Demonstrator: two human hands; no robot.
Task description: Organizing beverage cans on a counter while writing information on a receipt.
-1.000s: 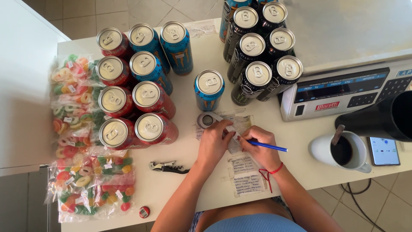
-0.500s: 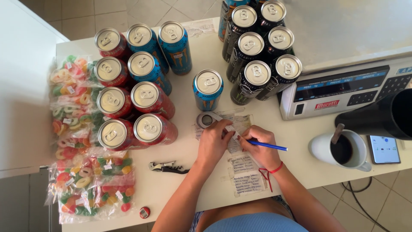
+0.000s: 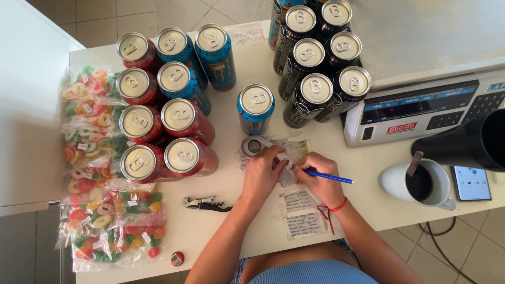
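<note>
My right hand (image 3: 317,180) grips a blue pen (image 3: 329,177) with its tip on a small paper label (image 3: 290,173) on the white table (image 3: 231,226). My left hand (image 3: 263,173) presses down on that label just left of the pen tip. A clear tape dispenser (image 3: 254,145) lies just above my left hand. A lone blue drink can (image 3: 255,109) stands upright behind it. A handwritten slip of paper (image 3: 302,213) lies under my right wrist, which wears a red string bracelet.
Red and blue cans (image 3: 163,100) stand grouped at the left, black cans (image 3: 321,63) at the back. Bags of gummy rings (image 3: 100,173) line the left edge. A corkscrew (image 3: 205,203), a scale (image 3: 421,108), a coffee mug (image 3: 418,184) and a phone (image 3: 472,183) lie around.
</note>
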